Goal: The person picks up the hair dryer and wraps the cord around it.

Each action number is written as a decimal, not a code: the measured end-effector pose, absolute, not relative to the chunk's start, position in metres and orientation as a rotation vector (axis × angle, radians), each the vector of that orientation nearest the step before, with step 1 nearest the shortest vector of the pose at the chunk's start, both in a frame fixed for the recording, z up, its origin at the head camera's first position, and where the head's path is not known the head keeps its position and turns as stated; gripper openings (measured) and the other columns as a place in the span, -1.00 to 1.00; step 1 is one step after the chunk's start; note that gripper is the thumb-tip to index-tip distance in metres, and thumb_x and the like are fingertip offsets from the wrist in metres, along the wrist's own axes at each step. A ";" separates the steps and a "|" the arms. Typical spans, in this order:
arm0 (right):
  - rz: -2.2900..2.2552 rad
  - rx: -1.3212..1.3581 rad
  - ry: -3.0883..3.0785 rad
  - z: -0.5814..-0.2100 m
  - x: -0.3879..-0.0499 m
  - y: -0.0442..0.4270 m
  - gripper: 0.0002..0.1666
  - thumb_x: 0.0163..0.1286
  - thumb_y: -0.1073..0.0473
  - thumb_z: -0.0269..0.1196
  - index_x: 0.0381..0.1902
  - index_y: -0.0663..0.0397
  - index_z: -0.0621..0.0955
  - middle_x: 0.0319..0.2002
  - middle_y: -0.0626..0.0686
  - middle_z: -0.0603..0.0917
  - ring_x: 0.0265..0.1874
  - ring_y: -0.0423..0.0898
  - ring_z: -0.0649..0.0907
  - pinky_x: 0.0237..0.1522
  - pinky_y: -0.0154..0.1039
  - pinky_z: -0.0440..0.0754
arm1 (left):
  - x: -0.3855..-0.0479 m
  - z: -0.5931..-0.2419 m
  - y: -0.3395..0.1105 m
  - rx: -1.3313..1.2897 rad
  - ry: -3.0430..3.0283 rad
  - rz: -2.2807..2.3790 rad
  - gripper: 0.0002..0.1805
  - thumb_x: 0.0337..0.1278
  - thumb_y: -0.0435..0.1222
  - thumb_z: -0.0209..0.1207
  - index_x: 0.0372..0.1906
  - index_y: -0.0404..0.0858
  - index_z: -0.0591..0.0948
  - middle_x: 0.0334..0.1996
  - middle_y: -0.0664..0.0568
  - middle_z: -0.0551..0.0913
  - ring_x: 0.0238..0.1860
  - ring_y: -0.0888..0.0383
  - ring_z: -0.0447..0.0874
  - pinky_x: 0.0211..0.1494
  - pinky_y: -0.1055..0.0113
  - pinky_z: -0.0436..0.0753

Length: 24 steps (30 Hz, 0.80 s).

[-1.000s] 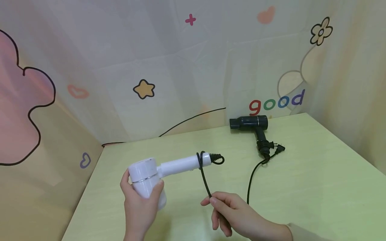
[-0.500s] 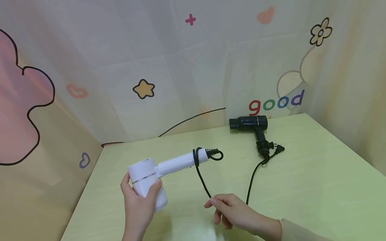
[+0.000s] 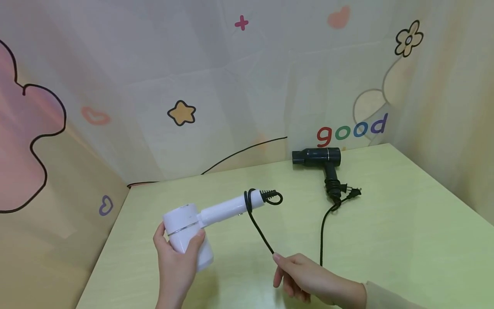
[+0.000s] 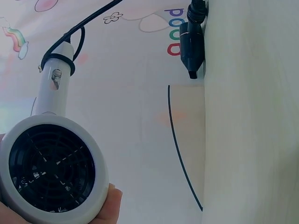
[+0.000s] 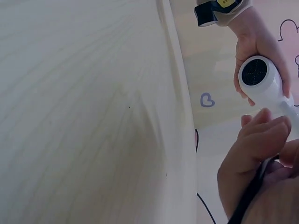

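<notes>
My left hand (image 3: pixel 175 266) grips the barrel of a white hair dryer (image 3: pixel 225 210), held above the table with its handle slanting up to the right. Its round dark grille (image 4: pixel 52 168) faces the left wrist camera. Near the handle's end, a black cord (image 3: pixel 259 229) is looped around it and runs down to my right hand (image 3: pixel 301 274). Thumb and fingers of that hand pinch the cord; in the right wrist view the cord (image 5: pixel 254 191) passes through the curled fingers. At the back right lies a black hair dryer (image 3: pixel 316 157), untouched by either hand.
The black dryer's cord is wound on its handle, with a plug (image 3: pixel 354 192) beside it; a length of black cord (image 3: pixel 322 236) runs forward behind my right hand. A printed curtain (image 3: pixel 231 107) borders the pale green table (image 3: pixel 386 240) at the back and sides.
The right hand has shifted slightly right, drawing the cord straighter. The white dryer's handle end has tipped up and a little left. The left hand keeps its hold.
</notes>
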State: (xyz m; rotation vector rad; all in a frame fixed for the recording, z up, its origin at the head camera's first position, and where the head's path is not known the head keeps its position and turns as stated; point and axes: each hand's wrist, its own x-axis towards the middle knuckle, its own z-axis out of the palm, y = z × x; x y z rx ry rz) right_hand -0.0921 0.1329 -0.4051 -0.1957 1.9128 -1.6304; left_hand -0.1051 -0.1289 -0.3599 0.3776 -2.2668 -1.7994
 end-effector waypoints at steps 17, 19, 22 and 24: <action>-1.597 -0.250 2.023 -0.416 -0.100 0.134 -0.29 0.45 -0.27 -0.12 -0.50 0.23 0.56 -0.78 -0.10 0.37 -0.83 -0.23 0.24 -0.79 -0.38 0.24 | -0.101 -0.356 -0.128 0.362 -2.222 -1.899 -0.04 0.10 -0.12 0.28 0.44 -0.04 -0.10 0.04 -0.27 0.44 -0.07 -0.06 0.55 -0.17 0.17 0.59; -1.595 -0.245 2.029 -0.418 -0.101 0.134 -0.28 0.45 -0.28 -0.12 -0.51 0.23 0.56 -0.78 -0.10 0.37 -0.84 -0.23 0.24 -0.79 -0.39 0.24 | -0.101 -0.356 -0.128 0.353 -2.229 -1.911 -0.05 0.10 -0.12 0.28 0.43 -0.03 -0.09 0.03 -0.27 0.45 -0.08 -0.05 0.56 -0.18 0.17 0.60; -1.588 -0.229 2.043 -0.417 -0.103 0.134 -0.28 0.43 -0.30 -0.11 -0.51 0.22 0.56 -0.78 -0.10 0.37 -0.84 -0.23 0.24 -0.79 -0.39 0.23 | -0.100 -0.356 -0.127 0.345 -2.232 -1.925 -0.06 0.10 -0.13 0.29 0.42 -0.03 -0.07 0.02 -0.28 0.46 -0.10 -0.04 0.57 -0.19 0.17 0.60; -1.581 -0.219 2.055 -0.417 -0.104 0.134 -0.28 0.42 -0.31 -0.11 -0.52 0.21 0.55 -0.78 -0.09 0.37 -0.84 -0.23 0.25 -0.78 -0.39 0.24 | -0.099 -0.355 -0.127 0.344 -2.233 -1.929 -0.07 0.10 -0.13 0.29 0.42 -0.03 -0.06 0.01 -0.28 0.47 -0.11 -0.03 0.58 -0.19 0.18 0.60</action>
